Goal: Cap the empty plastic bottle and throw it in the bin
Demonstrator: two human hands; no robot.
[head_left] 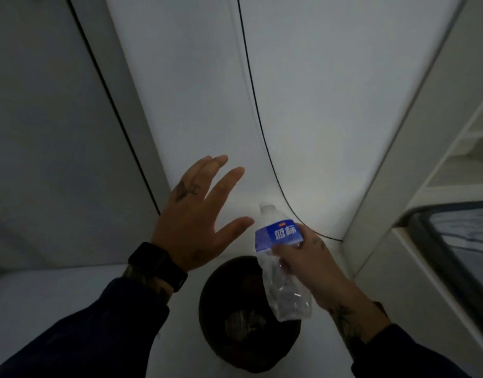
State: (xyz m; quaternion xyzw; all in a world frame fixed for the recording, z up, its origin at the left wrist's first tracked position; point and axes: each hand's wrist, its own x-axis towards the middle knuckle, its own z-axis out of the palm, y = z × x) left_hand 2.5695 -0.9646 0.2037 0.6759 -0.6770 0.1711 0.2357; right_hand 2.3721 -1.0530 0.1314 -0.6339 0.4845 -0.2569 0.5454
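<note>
My right hand [307,257] grips a clear, empty plastic bottle [282,268] around its middle, just below the blue label. The bottle is held tilted, its white cap end pointing up and away, its base hanging over the opening of a dark round bin [224,304] on the floor below. My left hand [199,216] hovers to the left of the bottle's neck, fingers spread, holding nothing. A dark watch sits on that wrist.
A white wall rises ahead with a black cable [258,110] running down it. A grey door or panel [43,132] stands at the left. White furniture with shelves [453,159] and a dark-framed surface [458,236] crowd the right side.
</note>
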